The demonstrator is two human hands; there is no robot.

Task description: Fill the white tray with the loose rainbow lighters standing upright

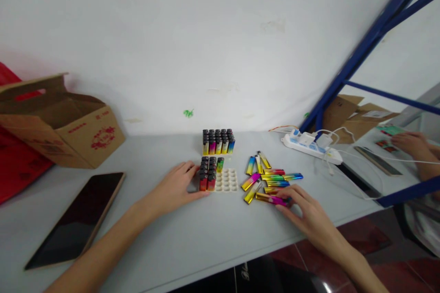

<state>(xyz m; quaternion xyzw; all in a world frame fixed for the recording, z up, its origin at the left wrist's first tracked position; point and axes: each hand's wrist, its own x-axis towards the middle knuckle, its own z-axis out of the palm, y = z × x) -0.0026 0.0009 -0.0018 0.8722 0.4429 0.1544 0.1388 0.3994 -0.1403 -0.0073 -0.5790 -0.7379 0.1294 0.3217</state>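
"Lighters (273, 177) lie loose on the bench (213, 233) in front of you, a shiny heap between the near tray (231, 188) and your right hand (311, 214)."

"What do your fingers have there?"

"Your right thumb and fingers are drawn in around the magenta end of the magenta-and-gold lighter (270, 198), on the near side of the heap. I cannot tell whether that end is lifted."

"And your left hand (175, 187)?"

"At the left end of the near tray, thumb and forefinger spread apart, the thumb by its front corner. I cannot tell whether you grip it."

"How does that tray stand?"

"You have two columns of upright lighters at its left, red lighters (203, 185) foremost, and one green lighter (220, 165) at the back of the next column; pale sockets show beside them. Just behind stands a rear block (219, 142) of upright lighters, near the wall (172, 55)."

"Farther out?"

"To your left, a dark-screened tablet (77, 219) and an open carton (85, 135). To your right, a power strip (321, 153) with plugs in it, a blue frame (362, 56), and past that another person's hand (412, 143)."
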